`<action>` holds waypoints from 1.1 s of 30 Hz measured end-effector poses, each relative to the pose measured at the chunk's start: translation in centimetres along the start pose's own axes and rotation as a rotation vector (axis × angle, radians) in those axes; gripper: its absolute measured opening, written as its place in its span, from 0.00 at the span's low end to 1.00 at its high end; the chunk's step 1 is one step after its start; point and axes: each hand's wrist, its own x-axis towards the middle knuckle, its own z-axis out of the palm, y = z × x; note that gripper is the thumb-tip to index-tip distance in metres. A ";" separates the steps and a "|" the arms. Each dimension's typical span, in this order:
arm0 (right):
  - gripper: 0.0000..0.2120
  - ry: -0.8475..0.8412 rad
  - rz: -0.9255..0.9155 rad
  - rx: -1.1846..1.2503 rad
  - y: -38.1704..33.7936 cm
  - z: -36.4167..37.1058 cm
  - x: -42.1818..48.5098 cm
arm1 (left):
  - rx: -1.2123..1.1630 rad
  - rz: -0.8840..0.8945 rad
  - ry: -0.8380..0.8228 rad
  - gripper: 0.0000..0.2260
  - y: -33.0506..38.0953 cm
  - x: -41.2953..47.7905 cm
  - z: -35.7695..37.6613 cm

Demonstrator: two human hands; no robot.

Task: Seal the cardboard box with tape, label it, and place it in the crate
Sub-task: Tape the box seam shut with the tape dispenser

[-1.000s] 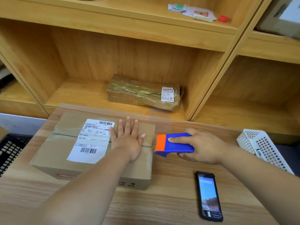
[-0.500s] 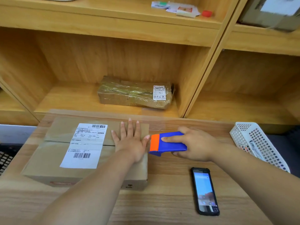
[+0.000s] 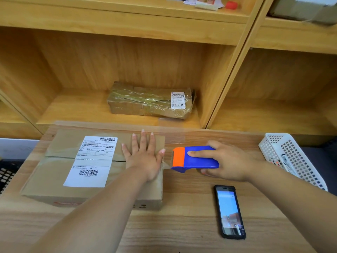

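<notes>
A flat cardboard box (image 3: 54,172) lies on the wooden table, left of centre, with a white shipping label (image 3: 93,159) stuck across its top seam. My left hand (image 3: 144,157) presses flat, fingers spread, on the box's right end. Just right of the box, my right hand (image 3: 226,161) grips a blue and orange tape dispenser (image 3: 193,158), its orange end facing the box edge. A short strip of clear tape runs from the dispenser to the box's right end. A black crate (image 3: 7,176) shows partly at the far left edge.
A black phone (image 3: 229,211) lies screen-up on the table, near right. A white perforated basket (image 3: 291,157) with pens stands at the right. A tape-wrapped parcel (image 3: 149,101) sits on the shelf behind the table. Papers and a red cap lie on the upper shelf.
The view has shifted slightly. My right hand holds the dispenser close to the box's right end throughout; my left hand stays flat on the box.
</notes>
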 end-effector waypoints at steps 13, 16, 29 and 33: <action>0.28 0.001 -0.027 0.063 0.8 0.6 0.1 | -0.010 0.001 -0.006 0.30 -0.2 0.0 0.0; 0.28 -0.007 -0.030 0.068 0.9 0.5 -0.1 | -0.006 0.001 -0.009 0.30 -0.1 0.0 -0.1; 0.29 0.014 -0.040 0.135 1.4 0.9 -0.1 | 0.001 0.000 -0.011 0.30 0.0 0.1 0.0; 0.29 -0.007 -0.028 0.095 1.1 1.0 0.0 | 0.003 -0.001 -0.008 0.30 0.0 0.1 0.0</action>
